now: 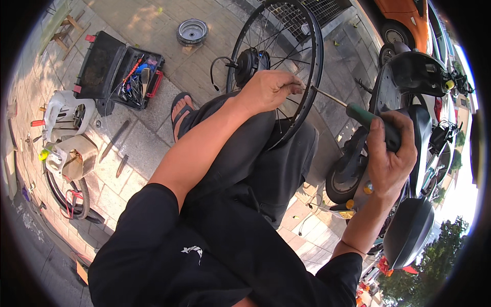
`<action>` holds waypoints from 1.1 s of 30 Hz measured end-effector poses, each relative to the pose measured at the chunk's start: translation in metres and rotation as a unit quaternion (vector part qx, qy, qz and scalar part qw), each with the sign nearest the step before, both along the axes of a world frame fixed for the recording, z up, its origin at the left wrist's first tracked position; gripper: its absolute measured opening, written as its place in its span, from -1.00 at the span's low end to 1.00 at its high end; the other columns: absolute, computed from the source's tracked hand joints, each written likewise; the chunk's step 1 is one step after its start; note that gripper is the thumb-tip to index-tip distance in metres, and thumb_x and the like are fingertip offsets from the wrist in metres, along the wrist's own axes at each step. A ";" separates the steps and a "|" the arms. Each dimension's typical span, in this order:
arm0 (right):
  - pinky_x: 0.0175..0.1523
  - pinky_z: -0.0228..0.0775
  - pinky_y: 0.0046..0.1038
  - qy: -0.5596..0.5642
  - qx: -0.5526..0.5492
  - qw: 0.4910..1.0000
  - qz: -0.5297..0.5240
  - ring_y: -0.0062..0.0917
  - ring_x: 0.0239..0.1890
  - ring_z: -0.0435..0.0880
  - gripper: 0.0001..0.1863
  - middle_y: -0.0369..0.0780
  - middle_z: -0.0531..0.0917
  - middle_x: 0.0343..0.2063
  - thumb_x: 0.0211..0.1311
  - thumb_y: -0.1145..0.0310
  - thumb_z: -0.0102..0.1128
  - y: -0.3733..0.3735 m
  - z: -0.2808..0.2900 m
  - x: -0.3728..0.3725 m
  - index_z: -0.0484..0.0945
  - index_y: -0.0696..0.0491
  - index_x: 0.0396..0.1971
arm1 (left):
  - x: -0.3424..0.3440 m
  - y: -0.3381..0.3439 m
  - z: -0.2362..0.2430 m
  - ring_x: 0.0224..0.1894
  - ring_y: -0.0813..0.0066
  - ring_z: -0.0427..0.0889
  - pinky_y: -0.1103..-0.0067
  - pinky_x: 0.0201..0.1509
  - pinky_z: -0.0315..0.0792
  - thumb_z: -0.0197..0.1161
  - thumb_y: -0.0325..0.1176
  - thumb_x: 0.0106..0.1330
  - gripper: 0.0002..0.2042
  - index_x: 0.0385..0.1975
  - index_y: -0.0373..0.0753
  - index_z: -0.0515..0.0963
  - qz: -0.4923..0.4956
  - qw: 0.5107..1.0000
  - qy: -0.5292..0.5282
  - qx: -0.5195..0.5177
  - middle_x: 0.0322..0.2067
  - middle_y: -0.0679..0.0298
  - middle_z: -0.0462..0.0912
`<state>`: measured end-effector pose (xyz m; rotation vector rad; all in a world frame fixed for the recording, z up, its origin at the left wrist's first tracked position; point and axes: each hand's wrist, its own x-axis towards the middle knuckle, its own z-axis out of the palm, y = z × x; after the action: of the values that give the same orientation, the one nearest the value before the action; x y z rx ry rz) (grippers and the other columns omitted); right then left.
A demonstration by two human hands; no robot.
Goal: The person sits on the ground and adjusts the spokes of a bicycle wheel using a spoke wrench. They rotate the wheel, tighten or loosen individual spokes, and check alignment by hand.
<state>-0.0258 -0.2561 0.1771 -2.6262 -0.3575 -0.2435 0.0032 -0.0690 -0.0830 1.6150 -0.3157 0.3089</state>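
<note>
A spoked wheel rim (317, 61) with a black hub motor (247, 66) and cable stands upright against my dark-trousered legs. My left hand (271, 91) is at the inner side of the rim, fingers closed in a pinch; whatever they hold is too small to make out. My right hand (391, 153) grips a screwdriver with a green and black handle (360, 115); its thin shaft reaches to the rim near my left fingertips.
An open toolbox (105, 61), metal round part (192, 31), white plastic containers (74, 153) with tools, long metal bars (115, 140) and loose tyres (76, 202) lie at left. A parked scooter (409, 71), orange car (404, 20) and floor grate (291, 15) are at right and back.
</note>
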 end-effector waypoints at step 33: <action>-0.20 0.46 -0.63 -0.032 -0.115 0.992 0.030 -0.72 -0.37 0.59 -0.80 -0.32 0.67 -0.39 0.34 0.36 0.43 0.024 0.017 0.025 0.63 0.13 -0.19 | 0.001 -0.006 0.006 -0.23 0.31 0.79 0.42 -0.16 0.66 0.12 -0.63 0.21 -0.64 -0.07 -0.13 0.72 0.090 0.995 -0.036 0.023 -0.31 0.27 0.78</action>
<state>-0.0007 -0.2320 0.1939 -2.8325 -0.5124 -0.2829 0.0046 -0.0752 -0.0770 1.6834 -0.2336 0.5007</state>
